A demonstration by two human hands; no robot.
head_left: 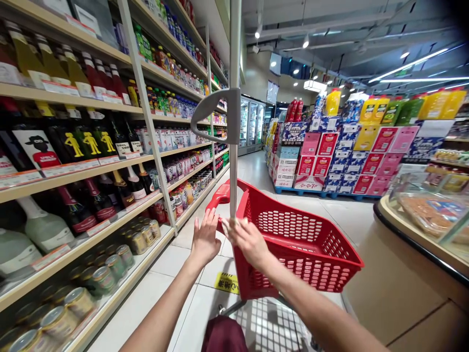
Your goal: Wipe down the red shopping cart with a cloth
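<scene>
A red plastic shopping cart (pixel 293 254) with a perforated basket stands in front of me. Its basket holds nothing that I can see. My left hand (pixel 206 238) lies with fingers stretched out at the cart's red handle (pixel 219 196), its fingertips touching or just over it. Beside it, at the foot of the metal pole (pixel 233 171), my right hand (pixel 249 243) has its fingers bent over a pale, crumpled piece (pixel 228 230), somewhat blurred, against the handle. Higher on the pole sits a grey loop-shaped grip (pixel 216 117), touched by neither hand.
Shelves (pixel 84 183) of bottles and cans run along the left. A counter (pixel 388 274) with packaged food curves in on the right. Stacked drink cartons (pixel 330 161) stand ahead on blue pallets. A yellow floor sticker (pixel 226 282) lies below my hands; glass-door fridges (pixel 252 122) are farther back.
</scene>
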